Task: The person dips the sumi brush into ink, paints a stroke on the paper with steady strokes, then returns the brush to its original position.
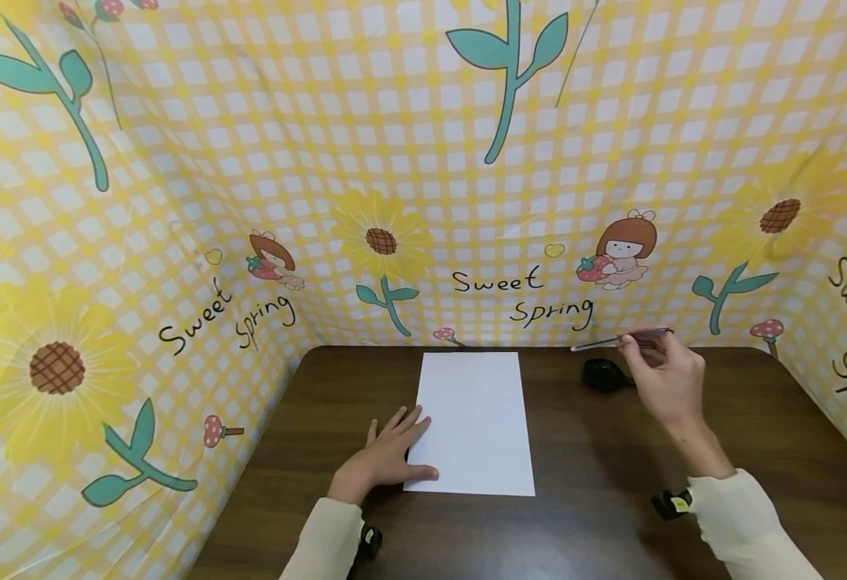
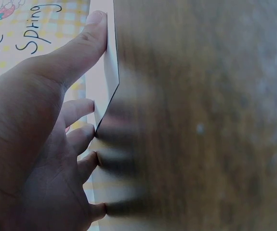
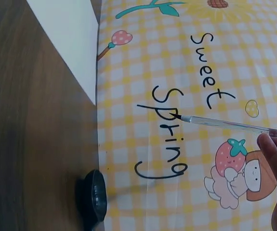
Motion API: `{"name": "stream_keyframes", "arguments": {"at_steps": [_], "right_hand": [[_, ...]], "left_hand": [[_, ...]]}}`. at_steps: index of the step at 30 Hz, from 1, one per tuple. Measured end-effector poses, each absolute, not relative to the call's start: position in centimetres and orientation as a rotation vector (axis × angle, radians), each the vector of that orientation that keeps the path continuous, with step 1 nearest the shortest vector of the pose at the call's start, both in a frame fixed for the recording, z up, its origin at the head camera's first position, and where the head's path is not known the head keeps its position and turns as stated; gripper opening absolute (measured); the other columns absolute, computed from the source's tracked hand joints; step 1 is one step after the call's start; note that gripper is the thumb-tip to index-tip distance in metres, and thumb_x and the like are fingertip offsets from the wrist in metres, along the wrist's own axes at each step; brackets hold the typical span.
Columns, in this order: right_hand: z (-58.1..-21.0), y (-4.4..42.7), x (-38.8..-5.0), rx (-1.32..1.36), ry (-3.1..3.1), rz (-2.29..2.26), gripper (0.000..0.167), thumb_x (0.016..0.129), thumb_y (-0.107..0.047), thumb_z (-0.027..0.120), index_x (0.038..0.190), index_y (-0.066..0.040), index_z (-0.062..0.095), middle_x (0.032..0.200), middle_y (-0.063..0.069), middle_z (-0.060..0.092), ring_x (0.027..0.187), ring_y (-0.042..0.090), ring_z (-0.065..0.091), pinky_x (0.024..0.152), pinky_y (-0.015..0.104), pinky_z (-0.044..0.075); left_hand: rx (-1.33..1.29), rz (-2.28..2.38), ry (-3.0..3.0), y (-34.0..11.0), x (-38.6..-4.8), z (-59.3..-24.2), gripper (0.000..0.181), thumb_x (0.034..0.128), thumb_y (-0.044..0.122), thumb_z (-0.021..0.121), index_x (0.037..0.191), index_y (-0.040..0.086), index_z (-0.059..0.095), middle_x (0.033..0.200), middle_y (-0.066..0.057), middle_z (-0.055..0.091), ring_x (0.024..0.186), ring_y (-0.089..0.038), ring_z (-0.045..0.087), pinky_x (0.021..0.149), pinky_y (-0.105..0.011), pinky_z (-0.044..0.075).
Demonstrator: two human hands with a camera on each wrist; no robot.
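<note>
Pinched in your right hand (image 1: 673, 385), the brush (image 1: 597, 344) is held near the black dish (image 1: 601, 375); its dark tip (image 3: 177, 115), if wet, could drip, and since your spread left hand (image 1: 386, 453) rests only along one side of the white paper (image 1: 476, 419), a sideways drag could swivel it
</note>
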State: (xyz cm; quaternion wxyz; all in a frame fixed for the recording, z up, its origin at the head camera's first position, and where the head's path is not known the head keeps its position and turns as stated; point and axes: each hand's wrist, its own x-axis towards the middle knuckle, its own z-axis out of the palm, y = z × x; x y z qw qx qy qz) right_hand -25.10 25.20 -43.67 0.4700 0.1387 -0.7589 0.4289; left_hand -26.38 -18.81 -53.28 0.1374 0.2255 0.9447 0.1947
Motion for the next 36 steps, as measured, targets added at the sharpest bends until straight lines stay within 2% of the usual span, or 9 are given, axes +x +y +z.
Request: {"name": "stream_keyframes", "arguments": {"at_steps": [6, 21, 29, 36], "right_hand": [[-43.5, 24.2, -25.4, 0.348, -1.848, 1.056, 0.013, 0.091, 0.012, 0.076, 0.103, 0.009, 0.072, 0.092, 0.025, 0.079, 0.092, -0.023, 0.065, 0.083, 0.000, 0.049], [-43.7, 21.8, -25.7, 0.376, -1.882, 1.115, 0.010, 0.095, 0.007, 0.074, 0.105, 0.004, 0.073, 0.093, 0.021, 0.080, 0.089, -0.021, 0.066, 0.081, 0.001, 0.051], [-44.2, 20.8, -25.9, 0.372, -1.869, 1.133, 0.012, 0.093, 0.012, 0.073, 0.103, 0.006, 0.072, 0.091, 0.022, 0.079, 0.089, -0.020, 0.065, 0.079, 0.001, 0.051], [-44.6, 19.8, -25.9, 0.369, -1.869, 1.177, 0.012, 0.095, 0.009, 0.073, 0.106, 0.006, 0.072, 0.095, 0.018, 0.080, 0.088, -0.017, 0.067, 0.078, 0.002, 0.052]], "left_hand": [[0.655, 0.566, 2.733, -18.8, -26.4, -53.3, 0.099, 0.0903, 0.062, 0.077, 0.169, 0.019, 0.035, 0.180, -0.007, 0.018, 0.167, -0.038, 0.010, 0.124, -0.080, 0.000], [0.640, 0.569, 2.740, -18.9, -26.5, -53.7, 0.099, 0.0898, 0.064, 0.077, 0.169, 0.021, 0.035, 0.180, -0.006, 0.018, 0.167, -0.039, 0.010, 0.123, -0.081, 0.001], [0.658, 0.559, 2.735, -18.8, -26.4, -53.5, 0.101, 0.0900, 0.065, 0.076, 0.169, 0.019, 0.034, 0.180, -0.007, 0.018, 0.167, -0.039, 0.010, 0.124, -0.081, 0.001], [0.652, 0.567, 2.741, -18.8, -26.3, -53.3, 0.100, 0.0897, 0.064, 0.077, 0.169, 0.019, 0.035, 0.180, -0.008, 0.019, 0.167, -0.040, 0.011, 0.124, -0.081, 0.002]]}}
